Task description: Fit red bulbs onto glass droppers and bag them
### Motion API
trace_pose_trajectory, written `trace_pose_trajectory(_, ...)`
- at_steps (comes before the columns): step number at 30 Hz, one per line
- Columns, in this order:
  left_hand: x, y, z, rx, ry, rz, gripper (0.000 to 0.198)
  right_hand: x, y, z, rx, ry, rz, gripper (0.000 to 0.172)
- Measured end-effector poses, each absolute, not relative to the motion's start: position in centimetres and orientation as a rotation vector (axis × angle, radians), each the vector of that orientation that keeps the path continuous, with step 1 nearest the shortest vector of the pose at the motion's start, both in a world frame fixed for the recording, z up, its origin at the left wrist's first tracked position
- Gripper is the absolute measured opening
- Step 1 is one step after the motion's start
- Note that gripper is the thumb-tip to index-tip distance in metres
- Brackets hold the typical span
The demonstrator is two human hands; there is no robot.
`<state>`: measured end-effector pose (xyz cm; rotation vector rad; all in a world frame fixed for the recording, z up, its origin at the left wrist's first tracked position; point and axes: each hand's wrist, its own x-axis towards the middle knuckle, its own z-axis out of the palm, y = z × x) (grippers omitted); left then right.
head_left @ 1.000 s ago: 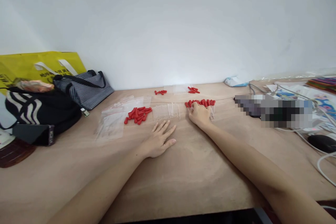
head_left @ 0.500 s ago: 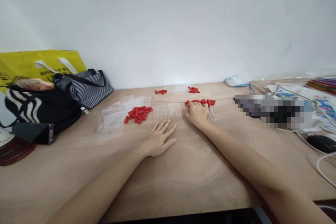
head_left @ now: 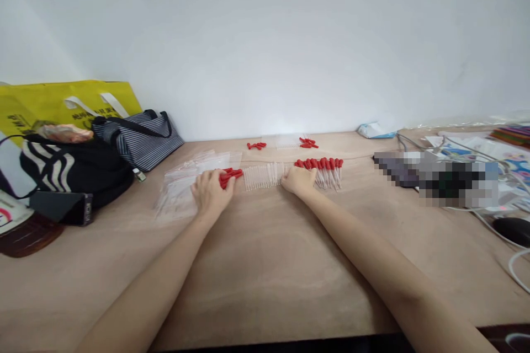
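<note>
My left hand (head_left: 213, 193) is over the near left side of a pile of red rubber bulbs (head_left: 232, 175). Its fingers are bent, with the thumb apart from them; the fingertips are partly hidden, and bulbs show beyond. My right hand (head_left: 300, 181) is closed at the right end of a row of thin clear dropper tubes (head_left: 260, 176); anything inside its fingers is hidden. Just right of it lies a row of assembled droppers (head_left: 329, 171), red bulbs at the far end and tips towards me. Clear zip bags (head_left: 176, 196) lie beside my left hand.
By the wall are a few red bulbs (head_left: 256, 145), more tubes (head_left: 287, 142) and another bulb group (head_left: 308, 143). A striped bag (head_left: 144, 140), black bag (head_left: 83, 171) and phone-like dark object (head_left: 62, 208) stand left. Cables, papers and a black mouse (head_left: 512, 230) occupy the right.
My left hand has moved left and away from me, from lying flat on the table to the red bulbs. My right hand has shifted left, off the assembled droppers to the tube row.
</note>
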<state>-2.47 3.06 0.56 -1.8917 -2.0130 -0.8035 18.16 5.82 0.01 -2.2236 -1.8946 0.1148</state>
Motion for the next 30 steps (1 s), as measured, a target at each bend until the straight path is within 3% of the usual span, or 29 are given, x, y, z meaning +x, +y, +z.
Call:
trace_pose_trajectory(6, -4.8, 4.4, 0.7, -1.731, -2.283, -0.728, 0.033, 18.2, 5.8, 0.5, -2.236, -1.918, 0.201, 0.027)
trace_pose_trajectory(16, -4.9, 4.5, 0.3, -1.662, -2.252, -0.754, 0.027, 18.2, 5.7, 1.3, -2.244, -1.973, 0.265, 0.025)
trace_pose_trajectory(19, -4.4, 4.0, 0.5, -1.722, -2.105, -0.869, 0.023, 18.8, 5.2, 1.5, -2.174, -2.045, 0.205, 0.029)
trace_pose_trajectory(23, -2.5, 2.1, 0.6, -2.387, -1.573, -1.018, 0.012, 20.7, 3.0, 1.6, -1.957, -2.226, 0.064, 0.029)
trace_pose_trajectory(30, 1.1, -0.9, -0.4, -2.93, -1.199, -0.88, 0.005, 24.3, -1.5, 0.0, -1.284, -2.648, -0.254, 0.02)
